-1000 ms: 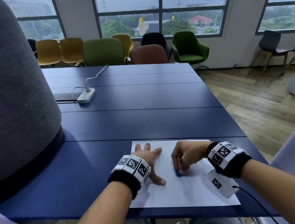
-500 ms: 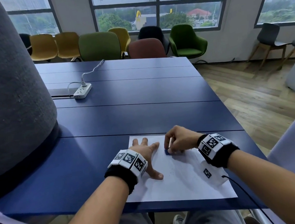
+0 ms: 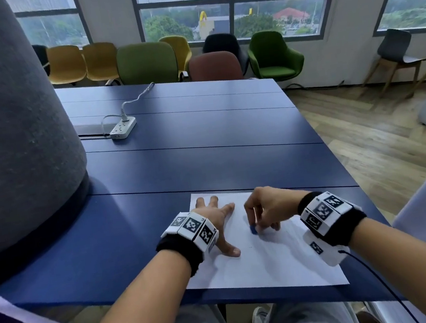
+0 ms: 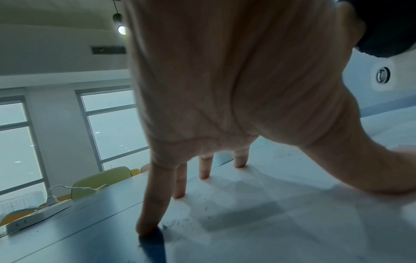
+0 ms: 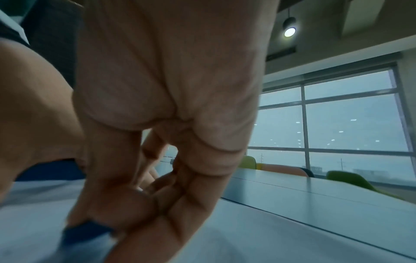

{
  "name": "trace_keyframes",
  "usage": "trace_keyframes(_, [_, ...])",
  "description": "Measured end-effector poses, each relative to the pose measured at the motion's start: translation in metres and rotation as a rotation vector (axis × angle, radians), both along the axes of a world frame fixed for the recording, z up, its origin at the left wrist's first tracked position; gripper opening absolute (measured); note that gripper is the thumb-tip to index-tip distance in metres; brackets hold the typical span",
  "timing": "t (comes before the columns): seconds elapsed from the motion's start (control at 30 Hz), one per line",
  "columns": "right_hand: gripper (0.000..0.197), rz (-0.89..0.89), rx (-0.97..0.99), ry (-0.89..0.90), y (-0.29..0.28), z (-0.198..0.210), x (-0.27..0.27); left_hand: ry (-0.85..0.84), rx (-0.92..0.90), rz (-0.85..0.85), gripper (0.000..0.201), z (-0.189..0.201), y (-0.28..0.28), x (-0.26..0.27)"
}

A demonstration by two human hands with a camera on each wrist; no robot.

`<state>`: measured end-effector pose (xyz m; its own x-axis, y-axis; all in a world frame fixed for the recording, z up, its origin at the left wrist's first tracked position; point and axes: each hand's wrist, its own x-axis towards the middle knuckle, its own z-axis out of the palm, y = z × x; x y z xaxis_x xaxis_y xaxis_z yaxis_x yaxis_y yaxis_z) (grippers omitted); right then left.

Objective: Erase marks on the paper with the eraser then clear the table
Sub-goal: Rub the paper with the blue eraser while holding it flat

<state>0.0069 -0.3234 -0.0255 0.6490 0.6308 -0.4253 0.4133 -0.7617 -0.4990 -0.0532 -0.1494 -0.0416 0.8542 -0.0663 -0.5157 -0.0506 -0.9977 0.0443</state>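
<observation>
A white sheet of paper (image 3: 270,265) lies at the near edge of the blue table (image 3: 204,148). My left hand (image 3: 218,219) presses flat on the sheet's left part, fingers (image 4: 155,213) spread and straight; dark eraser crumbs lie around them on the paper (image 4: 270,222). My right hand (image 3: 264,213) pinches a small blue eraser (image 3: 253,229) against the middle of the sheet. In the right wrist view the eraser (image 5: 87,231) shows under the curled fingertips, blurred. A faint small mark shows on the sheet near my left thumb.
A white power strip (image 3: 122,127) with its cord lies far left on the table. A large grey felt-covered column (image 3: 7,130) stands on the table's left. Coloured chairs (image 3: 147,63) line the far edge. Wooden floor lies to the right.
My right hand with the eraser slid away from me across the sheet, then back toward me. The left hand has stayed pressed on the paper.
</observation>
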Motion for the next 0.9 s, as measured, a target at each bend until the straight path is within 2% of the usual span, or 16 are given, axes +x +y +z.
trace_keyframes(0.07, [0.007, 0.015, -0.018, -0.001, 0.002, 0.002, 0.001, -0.001, 0.0, 0.0, 0.124, 0.001, 0.0, -0.001])
trace_keyframes(0.2, [0.012, -0.174, 0.161, -0.124, 0.006, -0.007, 0.003, -0.023, 0.003, -0.011, 0.122, 0.001, -0.001, -0.003])
trace_keyframes(0.27, [0.013, -0.125, 0.14, -0.108, 0.002, -0.007, 0.0, -0.019, 0.002, -0.012, 0.122, 0.001, -0.001, -0.002])
trace_keyframes(0.37, [0.015, 0.019, 0.012, 0.024, -0.001, 0.001, -0.002, -0.012, 0.004, -0.006, 0.124, 0.002, 0.0, -0.001])
trace_keyframes(0.43, [0.017, -0.032, 0.043, 0.025, 0.001, 0.0, 0.002, -0.014, 0.01, -0.008, 0.124, 0.002, 0.0, -0.001])
trace_keyframes(0.5, [0.018, -0.142, 0.126, -0.056, 0.005, -0.005, 0.005, -0.023, 0.007, -0.012, 0.123, 0.001, 0.001, -0.001])
trace_keyframes(0.57, [0.018, -0.172, 0.159, -0.1, 0.005, -0.008, 0.004, -0.026, 0.003, -0.012, 0.123, 0.0, 0.001, -0.001])
trace_keyframes(0.73, [0.019, 0.047, -0.06, 0.149, -0.001, 0.001, -0.008, -0.014, 0.008, -0.003, 0.126, -0.001, 0.001, 0.0])
trace_keyframes(0.9, [0.014, -0.097, 0.094, 0.003, -0.006, -0.001, -0.016, -0.018, 0.0, 0.007, 0.126, -0.003, 0.001, 0.001])
